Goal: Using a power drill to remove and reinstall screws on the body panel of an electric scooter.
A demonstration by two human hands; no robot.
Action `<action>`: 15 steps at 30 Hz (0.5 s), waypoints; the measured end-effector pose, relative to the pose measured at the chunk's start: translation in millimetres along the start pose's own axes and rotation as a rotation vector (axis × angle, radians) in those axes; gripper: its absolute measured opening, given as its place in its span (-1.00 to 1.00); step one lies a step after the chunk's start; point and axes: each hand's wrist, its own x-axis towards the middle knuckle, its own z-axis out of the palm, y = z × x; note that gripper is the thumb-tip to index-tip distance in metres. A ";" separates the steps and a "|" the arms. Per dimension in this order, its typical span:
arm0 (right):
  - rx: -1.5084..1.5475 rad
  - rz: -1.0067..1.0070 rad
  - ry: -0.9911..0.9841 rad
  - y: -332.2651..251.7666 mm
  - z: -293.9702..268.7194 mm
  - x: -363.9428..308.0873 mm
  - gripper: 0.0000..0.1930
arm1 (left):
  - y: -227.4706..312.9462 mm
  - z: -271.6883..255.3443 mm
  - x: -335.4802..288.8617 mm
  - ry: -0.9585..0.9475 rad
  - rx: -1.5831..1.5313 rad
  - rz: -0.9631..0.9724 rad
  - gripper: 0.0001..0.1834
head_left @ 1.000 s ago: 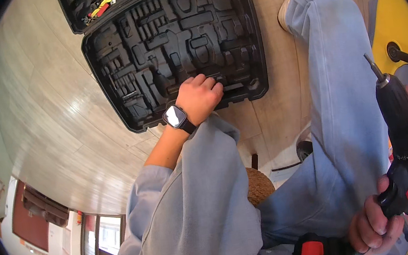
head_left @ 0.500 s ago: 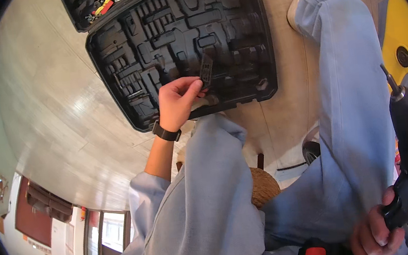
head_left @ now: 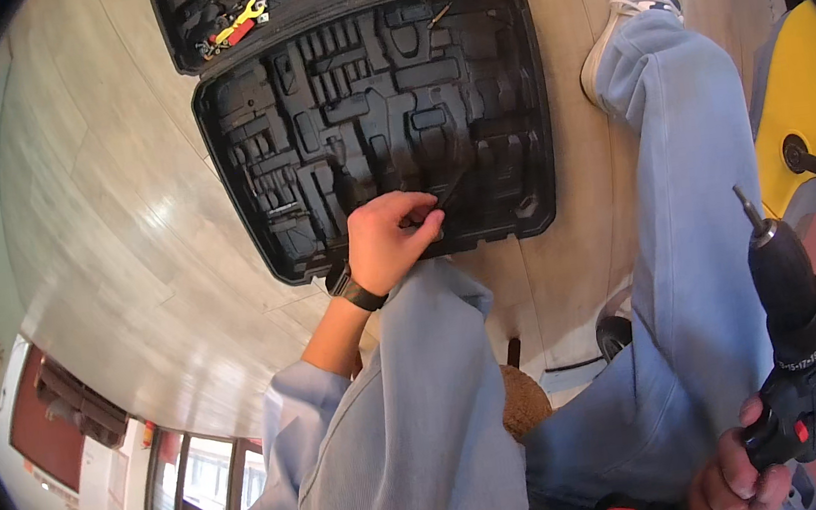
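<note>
Plank floor, open case, yellow wrench inside

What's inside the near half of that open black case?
Mostly moulded recesses, plus a small brownish piece toward the far side. Your left grip covers part of the near side, hiding anything beneath.

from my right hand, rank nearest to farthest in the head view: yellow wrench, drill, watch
1. drill, gripped in the right hand
2. watch, well to its left
3. yellow wrench, far up and left, inside the black case
</note>
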 end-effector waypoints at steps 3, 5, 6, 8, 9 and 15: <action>0.010 0.034 0.056 -0.2 1.6 -1.3 -0.34 | 2.4 2.2 3.0 -0.012 0.077 0.036 -0.73; 0.012 0.017 -0.009 2.1 0.0 -0.1 -0.34 | 6.6 6.9 6.4 -0.041 0.120 0.065 -0.70; 0.008 0.015 -0.016 2.4 0.5 0.2 -0.34 | 8.2 8.2 8.7 -0.053 0.182 0.095 -0.70; 0.007 0.003 -0.014 3.3 1.1 0.2 -0.35 | 10.0 12.7 10.6 -0.094 0.211 0.089 -0.71; 0.002 0.004 -0.021 3.4 1.0 0.1 -0.35 | 8.9 15.2 11.3 -0.086 0.214 0.090 -0.71; 0.029 -0.024 -0.043 10.6 0.1 -1.2 -0.33 | 10.7 19.1 15.9 -0.049 0.264 0.139 -0.76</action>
